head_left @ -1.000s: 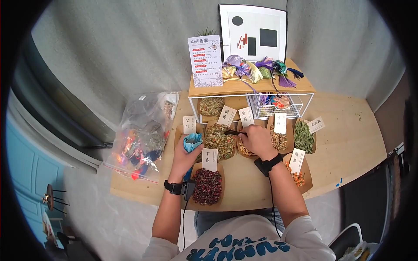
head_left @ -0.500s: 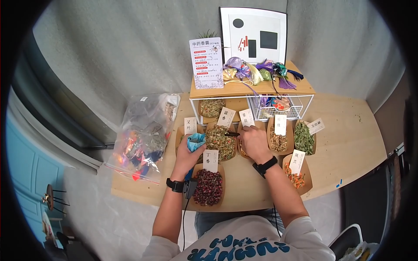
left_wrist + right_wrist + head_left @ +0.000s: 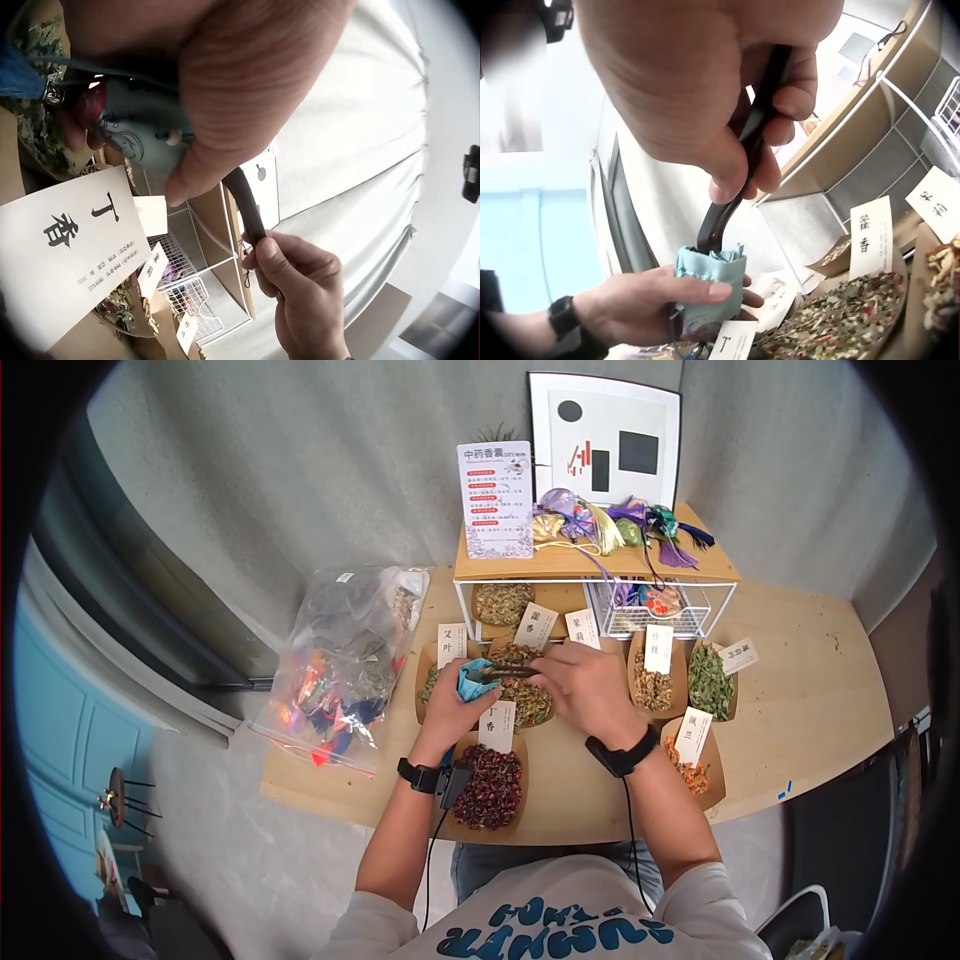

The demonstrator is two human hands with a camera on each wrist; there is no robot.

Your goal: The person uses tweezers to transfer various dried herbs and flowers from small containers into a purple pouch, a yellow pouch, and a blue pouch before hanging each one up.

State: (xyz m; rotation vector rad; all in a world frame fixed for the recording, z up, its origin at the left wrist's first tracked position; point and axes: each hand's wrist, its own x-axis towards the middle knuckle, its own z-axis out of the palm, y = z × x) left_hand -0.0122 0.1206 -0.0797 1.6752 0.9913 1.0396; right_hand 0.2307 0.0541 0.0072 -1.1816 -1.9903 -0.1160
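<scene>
My left hand (image 3: 452, 710) grips a small light-blue cloth pouch (image 3: 714, 289), its gathered mouth facing up. A printed pattern and a blue tassel (image 3: 21, 75) show in the left wrist view. In my right hand (image 3: 592, 685) is a dark spoon (image 3: 724, 214), pinched by the handle between thumb and fingers. The spoon's lower end goes into the mouth of the pouch, so its bowl is hidden. Both hands are raised over a paper tray of mixed dried herbs (image 3: 840, 311). Just below the left hand stands a tray of dark red dried buds (image 3: 487, 790) with a name card (image 3: 497, 727).
More labelled trays line the table, among them green leaves (image 3: 711, 685) and orange petals (image 3: 690, 770). Behind them stands a wooden-topped shelf (image 3: 590, 565) bearing finished sachets (image 3: 610, 530) and a sign (image 3: 497, 500). A clear plastic bag (image 3: 345, 670) lies at the left.
My right hand has lifted the spoon from over the herb trays and brought it left to the pouch's mouth. The left hand still holds the pouch. The head view has shifted slightly.
</scene>
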